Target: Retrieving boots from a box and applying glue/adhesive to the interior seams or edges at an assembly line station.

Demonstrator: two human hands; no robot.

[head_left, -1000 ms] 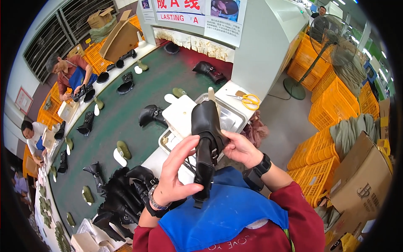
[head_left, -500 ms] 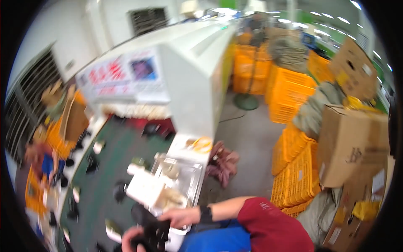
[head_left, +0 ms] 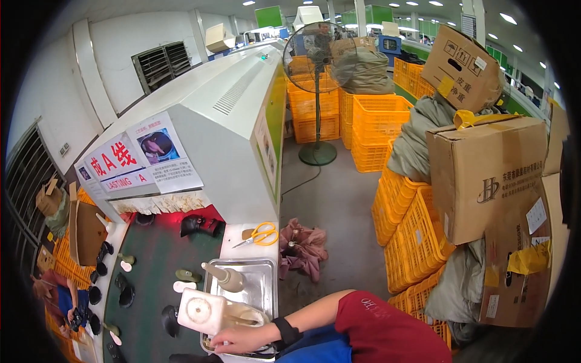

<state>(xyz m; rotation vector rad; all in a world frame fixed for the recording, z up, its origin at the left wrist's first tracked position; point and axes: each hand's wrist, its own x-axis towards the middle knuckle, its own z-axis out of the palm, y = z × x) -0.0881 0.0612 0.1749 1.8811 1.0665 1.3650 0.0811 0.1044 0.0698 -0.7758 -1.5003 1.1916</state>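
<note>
A pair of yellow scissors [head_left: 261, 233] lies on the white surface [head_left: 242, 242], and a pink cloth [head_left: 302, 247] sits in a heap on the floor just beside it. A tall fan [head_left: 317, 60] stands farther back, near stacks of yellow crates [head_left: 375, 118]. Big brown cardboard boxes [head_left: 484, 175] rest on more yellow crates, and black shoes [head_left: 203, 225] ride on the green belt [head_left: 151, 266].

One pair of yellow-handled scissors [head_left: 261, 234], one shallow steel tray [head_left: 266, 284], one white plastic jug [head_left: 203, 310], one standing pedestal fan [head_left: 317, 60], three brown cardboard boxes.
</note>
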